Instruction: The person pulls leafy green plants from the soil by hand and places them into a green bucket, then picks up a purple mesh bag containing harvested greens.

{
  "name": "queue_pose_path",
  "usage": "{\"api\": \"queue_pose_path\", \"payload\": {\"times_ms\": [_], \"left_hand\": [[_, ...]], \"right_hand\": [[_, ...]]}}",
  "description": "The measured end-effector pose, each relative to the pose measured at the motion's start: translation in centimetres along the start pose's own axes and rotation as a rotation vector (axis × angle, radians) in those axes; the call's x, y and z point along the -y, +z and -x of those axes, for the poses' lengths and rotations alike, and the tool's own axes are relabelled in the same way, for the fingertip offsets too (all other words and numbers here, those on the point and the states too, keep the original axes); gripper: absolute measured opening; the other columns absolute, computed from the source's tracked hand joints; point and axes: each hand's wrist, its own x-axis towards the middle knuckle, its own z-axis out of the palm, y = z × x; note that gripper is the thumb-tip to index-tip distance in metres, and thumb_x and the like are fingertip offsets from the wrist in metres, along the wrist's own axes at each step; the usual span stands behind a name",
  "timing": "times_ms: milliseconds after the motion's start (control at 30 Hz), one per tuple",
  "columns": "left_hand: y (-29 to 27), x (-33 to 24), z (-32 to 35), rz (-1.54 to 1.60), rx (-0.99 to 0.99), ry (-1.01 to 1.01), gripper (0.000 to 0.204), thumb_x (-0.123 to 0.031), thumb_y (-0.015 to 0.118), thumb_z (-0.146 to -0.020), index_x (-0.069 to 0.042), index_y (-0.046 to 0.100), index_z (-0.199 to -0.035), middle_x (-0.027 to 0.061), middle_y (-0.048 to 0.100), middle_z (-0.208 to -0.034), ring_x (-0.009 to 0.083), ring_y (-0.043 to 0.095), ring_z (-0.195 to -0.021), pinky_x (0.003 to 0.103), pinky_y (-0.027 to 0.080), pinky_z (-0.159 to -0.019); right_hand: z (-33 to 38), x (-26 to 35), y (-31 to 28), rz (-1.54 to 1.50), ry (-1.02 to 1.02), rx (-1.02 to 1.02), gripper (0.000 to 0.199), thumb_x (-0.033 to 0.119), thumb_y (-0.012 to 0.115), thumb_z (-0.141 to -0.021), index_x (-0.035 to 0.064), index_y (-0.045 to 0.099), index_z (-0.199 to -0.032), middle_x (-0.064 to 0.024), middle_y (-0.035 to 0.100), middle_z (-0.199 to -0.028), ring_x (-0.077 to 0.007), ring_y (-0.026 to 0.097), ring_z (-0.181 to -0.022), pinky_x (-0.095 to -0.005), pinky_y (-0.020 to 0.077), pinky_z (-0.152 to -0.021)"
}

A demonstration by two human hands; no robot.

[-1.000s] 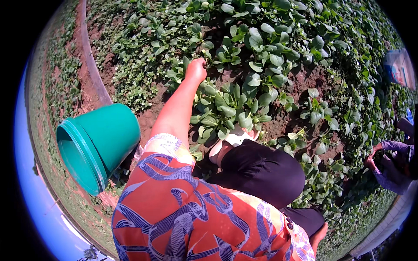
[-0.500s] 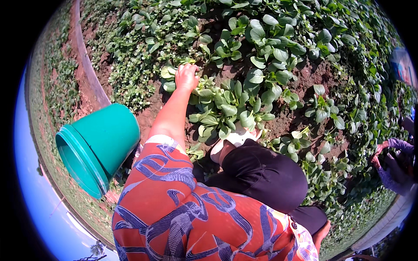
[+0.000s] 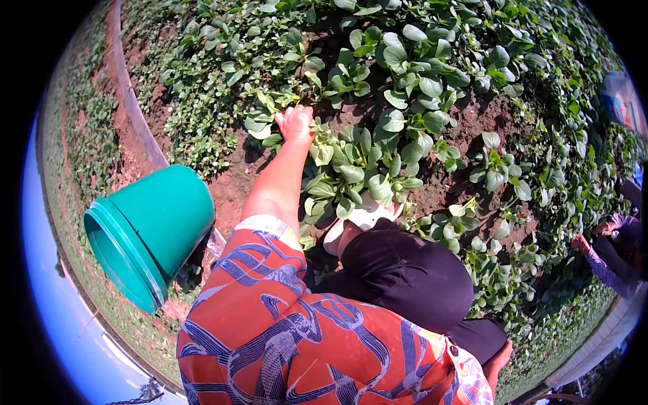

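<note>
My left hand (image 3: 297,125) reaches forward into a bed of leafy green plants (image 3: 368,158), its fingers closed around a small green plant (image 3: 263,121) at the edge of the bare soil. The bare forearm runs back to my orange and blue patterned sleeve (image 3: 270,317). Only a bit of my right hand (image 3: 498,358) shows at the lower right, behind my black trousers (image 3: 398,283); its fingers are hidden.
A teal bucket (image 3: 152,229) lies tilted at my left, next to a curved stone edging (image 3: 131,101). My white shoe (image 3: 364,217) stands among the plants. Another person's hand and purple sleeve (image 3: 604,246) work at the right edge. Low weeds cover the far bed.
My left hand has moved down and to the left among the leaves, and its fingers have closed on a small plant. The view has shifted slightly.
</note>
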Motion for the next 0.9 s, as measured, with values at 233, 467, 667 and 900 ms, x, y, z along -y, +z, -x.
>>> {"api": "queue_pose_path", "payload": {"times_ms": [233,467,667,900], "left_hand": [[0.7,1.1,0.4,0.217,-0.129,-0.166,0.012,-0.015,0.060,-0.062,-0.015,0.053,-0.071,-0.0002,0.053,-0.075,0.0202,0.050,-0.079,0.036,0.031,-0.075],[0.4,0.0,-1.1,0.140,-0.025,-0.379,0.018,-0.015,0.062,-0.060,-0.016,0.055,-0.076,0.0000,0.057,-0.084,0.0209,0.050,-0.082,0.036,0.030,-0.079],[0.9,-0.7,-1.6,0.018,-0.049,-0.355,0.009,-0.015,0.060,-0.059,-0.015,0.056,-0.067,-0.0007,0.054,-0.077,0.0192,0.051,-0.080,0.036,0.031,-0.078],[2.4,0.5,-1.5,0.139,-0.168,-0.350,0.011,-0.017,0.057,-0.061,-0.015,0.054,-0.071,0.0008,0.058,-0.075,0.0204,0.053,-0.075,0.037,0.031,-0.074]], "right_hand": [[-0.4,-1.8,-0.8,-0.146,-0.010,0.057,0.031,0.027,0.036,-0.081,0.0010,0.053,-0.078,-0.0022,0.050,-0.074,-0.0120,0.045,-0.066,-0.0250,0.0388,-0.064],[0.8,0.1,0.0,-0.213,0.021,0.060,0.026,0.025,0.038,-0.081,0.0026,0.051,-0.076,-0.0009,0.049,-0.071,-0.0109,0.045,-0.063,-0.0244,0.0392,-0.061],[0.9,0.4,0.1,-0.219,0.038,0.079,0.026,0.024,0.039,-0.081,0.0028,0.051,-0.075,-0.0014,0.050,-0.072,-0.0114,0.047,-0.063,-0.0246,0.0398,-0.060],[0.5,0.2,0.2,-0.176,0.072,0.013,0.029,0.026,0.038,-0.081,0.0010,0.051,-0.075,-0.0031,0.051,-0.070,-0.0152,0.048,-0.063,-0.0270,0.0402,-0.062]]}}
